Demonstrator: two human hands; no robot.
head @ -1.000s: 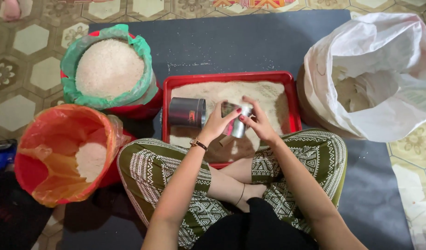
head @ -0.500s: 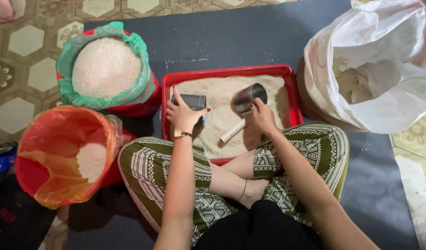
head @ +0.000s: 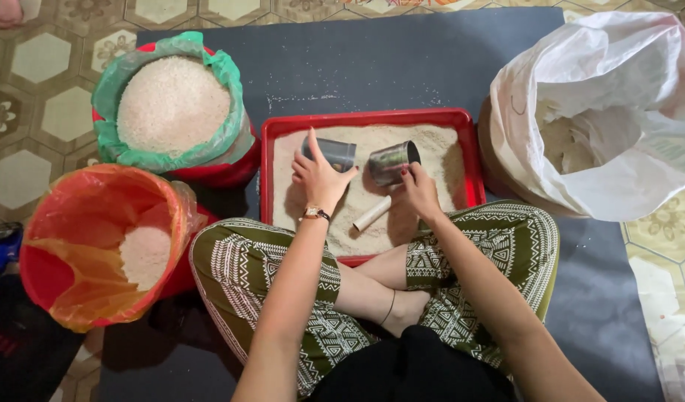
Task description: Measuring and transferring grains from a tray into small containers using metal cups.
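**Two tins working the grain in the red tray**

While the person is sitting cross-legged on the dark mat (head: pixel 446 67), both hands are working over the red tray (head: pixel 361 117) that is lying just in front of the knees, its floor covered with a pale layer of grain (head: pixel 432 149). The left hand (head: pixel 320 177) is curling around a dark metal tin (head: pixel 331 152), thumb raised and fingers wrapped on its side, and is holding it tilted low over the grain. The right hand (head: pixel 420 190) is gripping a second, shinier tin (head: pixel 391 162) with closed fingers, and this one is lying almost on its side with its mouth facing right. A short pale tube (head: pixel 372 214) is resting on the grain between the two wrists, touched by neither hand.

To my eye, the step in hand is scooping or levelling grain with the tins, and doing it well is calling for a few things:

- keeping each tin's rim close to the surface, so grain is sliding in rather than scattering over the tray's low wall;
- holding the tins apart so they are not knocking together;
- steering clear of the loose tube.

A green-lined tub (head: pixel 171 104) heaped with white grain is standing just left of the tray, an orange-lined bucket (head: pixel 96 246) nearer the left knee is holding much less, and a large white sack (head: pixel 610 112) is gaping open on the right.
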